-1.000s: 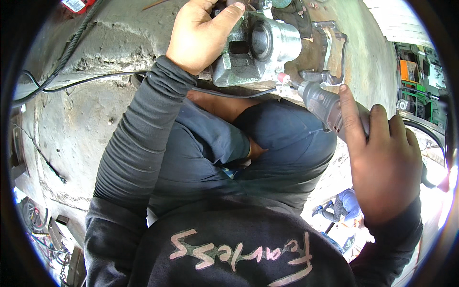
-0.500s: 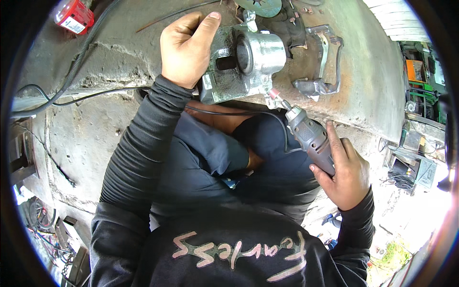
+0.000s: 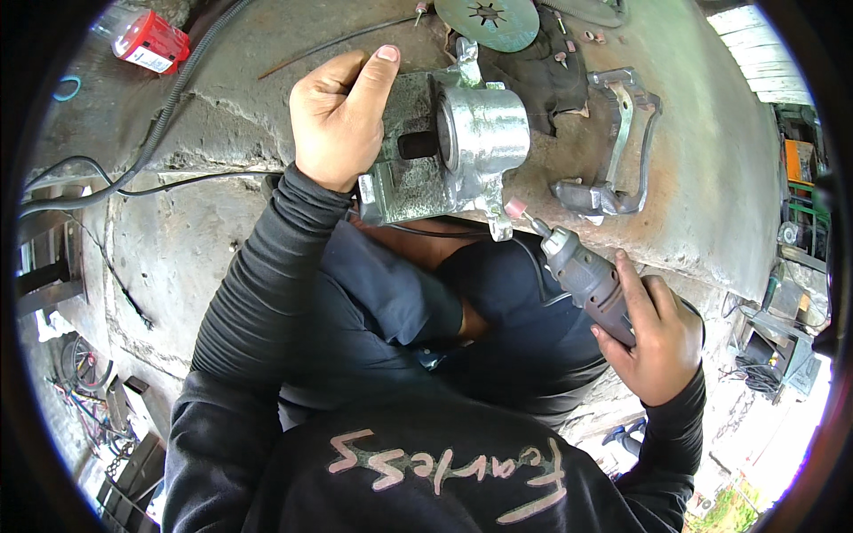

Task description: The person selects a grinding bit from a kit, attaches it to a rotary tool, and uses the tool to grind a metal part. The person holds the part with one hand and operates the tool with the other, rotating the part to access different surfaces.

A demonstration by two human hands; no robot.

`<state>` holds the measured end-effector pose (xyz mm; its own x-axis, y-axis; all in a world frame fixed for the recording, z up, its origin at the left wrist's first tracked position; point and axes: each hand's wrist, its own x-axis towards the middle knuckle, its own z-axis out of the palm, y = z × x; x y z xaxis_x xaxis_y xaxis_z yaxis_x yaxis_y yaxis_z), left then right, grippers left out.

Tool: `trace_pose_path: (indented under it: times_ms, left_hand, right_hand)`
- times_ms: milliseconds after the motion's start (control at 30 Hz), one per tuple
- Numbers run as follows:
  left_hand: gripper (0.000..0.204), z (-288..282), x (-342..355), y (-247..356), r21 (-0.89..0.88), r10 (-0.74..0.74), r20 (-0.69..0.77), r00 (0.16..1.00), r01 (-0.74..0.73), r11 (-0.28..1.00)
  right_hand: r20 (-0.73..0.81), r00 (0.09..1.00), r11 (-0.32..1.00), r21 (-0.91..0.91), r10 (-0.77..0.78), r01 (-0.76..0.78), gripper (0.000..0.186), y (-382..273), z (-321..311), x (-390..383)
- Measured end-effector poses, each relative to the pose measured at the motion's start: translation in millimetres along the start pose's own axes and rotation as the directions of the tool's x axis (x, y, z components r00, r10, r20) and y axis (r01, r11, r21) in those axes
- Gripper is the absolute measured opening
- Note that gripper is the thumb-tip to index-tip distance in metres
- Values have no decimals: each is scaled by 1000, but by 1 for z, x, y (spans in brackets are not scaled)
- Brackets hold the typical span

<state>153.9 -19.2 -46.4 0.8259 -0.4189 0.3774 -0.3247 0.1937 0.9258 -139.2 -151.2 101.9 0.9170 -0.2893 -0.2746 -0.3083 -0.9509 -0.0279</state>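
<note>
A silver brake caliper (image 3: pixel 498 129), with a round bore and a rectangular slot, is held up over the bench edge. My left hand (image 3: pixel 338 120) is closed around its left end, thumb raised along the edge; the fingertips are hidden behind the metal. Lower right, my right hand (image 3: pixel 653 333) grips a dark grey rotary grinder (image 3: pixel 595 289), its index finger stretched along the body. The grinder's small pink grinding stone (image 3: pixel 515 208) sits just beside the caliper's lower lug (image 3: pixel 498 220), with a slight gap appearing between them.
On the concrete bench lie a caliper bracket (image 3: pixel 653 142), a green slotted disc (image 3: pixel 502 27), a dark cloth (image 3: pixel 551 89) and several small pink stones. A red-lidded jar (image 3: pixel 151 44) and a corrugated hose (image 3: pixel 169 107) are at upper left. A black cord (image 3: pixel 533 262) trails near my lap.
The caliper has shifted slightly left relative to the bench. The grinding stone, earlier against the lower lug, now appears just off it to the right. Both hands keep their grips.
</note>
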Motion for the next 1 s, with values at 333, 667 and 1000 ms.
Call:
trace_pose_path:
  times_ms: [333,667,1000]
  left_hand:
    - [38,-1,1,1,28,13,22,1000,-14,1000]
    - [37,-1,3,0,7,20,31,999,-20,1000]
    - [35,0,2,0,3,30,48,998,-31,1000]
  right_hand:
    - [-90,990,994,-52,-104,100,82,9,-6,22]
    - [-75,990,992,-38,-121,118,82,8,-10,23]
    - [-37,986,987,-37,-160,159,83,8,-15,22]
